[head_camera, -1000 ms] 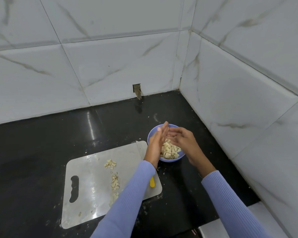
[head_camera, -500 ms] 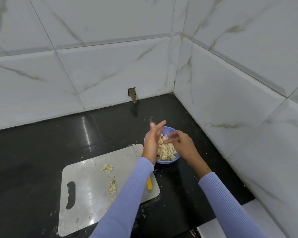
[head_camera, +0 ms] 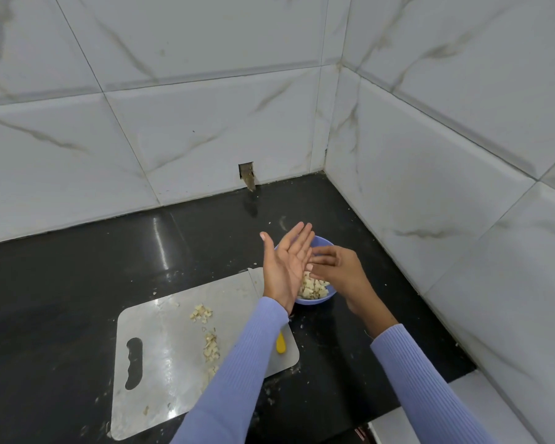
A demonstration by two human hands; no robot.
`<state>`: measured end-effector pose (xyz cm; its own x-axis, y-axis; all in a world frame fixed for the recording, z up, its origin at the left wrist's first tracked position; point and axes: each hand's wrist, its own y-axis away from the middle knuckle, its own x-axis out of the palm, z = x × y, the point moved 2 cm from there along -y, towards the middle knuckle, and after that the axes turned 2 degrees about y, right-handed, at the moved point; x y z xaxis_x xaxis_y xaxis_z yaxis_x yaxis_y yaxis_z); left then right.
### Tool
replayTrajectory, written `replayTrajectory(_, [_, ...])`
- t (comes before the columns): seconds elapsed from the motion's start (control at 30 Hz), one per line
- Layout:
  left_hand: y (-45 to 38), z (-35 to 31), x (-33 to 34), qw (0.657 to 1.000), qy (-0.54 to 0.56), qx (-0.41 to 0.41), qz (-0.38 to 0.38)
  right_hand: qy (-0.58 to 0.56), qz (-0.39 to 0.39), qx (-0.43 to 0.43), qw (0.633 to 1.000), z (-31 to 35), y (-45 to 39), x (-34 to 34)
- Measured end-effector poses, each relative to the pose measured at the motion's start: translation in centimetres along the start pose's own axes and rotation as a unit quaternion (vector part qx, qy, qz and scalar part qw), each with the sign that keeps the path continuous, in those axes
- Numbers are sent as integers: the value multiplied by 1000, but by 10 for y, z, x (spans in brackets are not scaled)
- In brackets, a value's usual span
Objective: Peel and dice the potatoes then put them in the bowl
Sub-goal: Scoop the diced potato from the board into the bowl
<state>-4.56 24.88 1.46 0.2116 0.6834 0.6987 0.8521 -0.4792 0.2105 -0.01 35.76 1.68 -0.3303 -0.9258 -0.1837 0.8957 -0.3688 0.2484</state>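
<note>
The left hand (head_camera: 285, 264) is held up flat, palm turned to the right, fingers straight and close together, thumb sticking out. The right hand (head_camera: 337, 267) reaches across, and its fingers touch the left palm. Both arms wear light purple sleeves (head_camera: 430, 379) down to the wrists.

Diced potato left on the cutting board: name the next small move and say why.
Probably move the left hand back to the grey plastic cutting board and gather the two small piles of diced potato there. Both hands are open over the round blue bowl, holding nothing, so these pieces remain to transfer.
</note>
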Motion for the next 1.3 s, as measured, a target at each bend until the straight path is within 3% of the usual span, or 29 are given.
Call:
replayTrajectory(0.1, [0, -2, 4, 999, -36, 25, 9, 62, -77, -48, 994, 0, -1, 1])
replayTrajectory(0.17, [5, -4, 6, 986, -161, 47, 8, 167, -137, -132, 967, 1, -1, 1])
replayTrajectory(0.2, [8, -4, 7, 969, -242, 53, 11, 221, -127, -154, 955, 1, -1, 3])
replayTrajectory(0.23, [11, -6, 6, 934, -348, 80, 16, 271, -100, -158, 944, -1, 1, 4])
replayTrajectory(0.27, [14, -7, 4, 870, -474, 130, 34, 302, -77, -160, 937, -3, 3, 6])
replayTrajectory(0.33, [16, -6, -8, 687, -685, 228, 82, 299, -78, -185, 933, -4, 9, 9])
replayTrajectory(0.37, [17, -5, -16, 634, -728, 243, 93, 280, -95, -199, 934, -3, 15, 10])
replayTrajectory(0.43, [26, -7, -34, 597, -759, 246, 88, 239, -114, -230, 937, -1, 27, 18])
replayTrajectory(0.53, [55, -18, -70, 583, -778, 226, 63, 233, -64, -272, 931, -10, 50, 48])
replayTrajectory(0.63, [92, -34, -123, 578, -801, 156, 18, 330, 75, -287, 896, -32, 74, 92])
replayTrajectory(0.73, [132, -43, -169, 603, -794, 80, -14, 375, 169, -255, 875, -51, 87, 119])
replayTrajectory(0.83, [160, -48, -200, 614, -786, 49, -54, 401, 215, -202, 867, -61, 91, 135])
replayTrajectory(0.97, [171, -44, -212, 651, -755, 30, -76, 505, 203, -139, 827, -83, 93, 158])
replayTrajectory(1.07, [171, -40, -214, 679, -728, 35, -89, 543, 147, -165, 810, -98, 91, 180])
replayTrajectory(1.3, [163, -47, -223, 737, -659, 75, -131, 511, 134, -212, 822, -80, 48, 216])
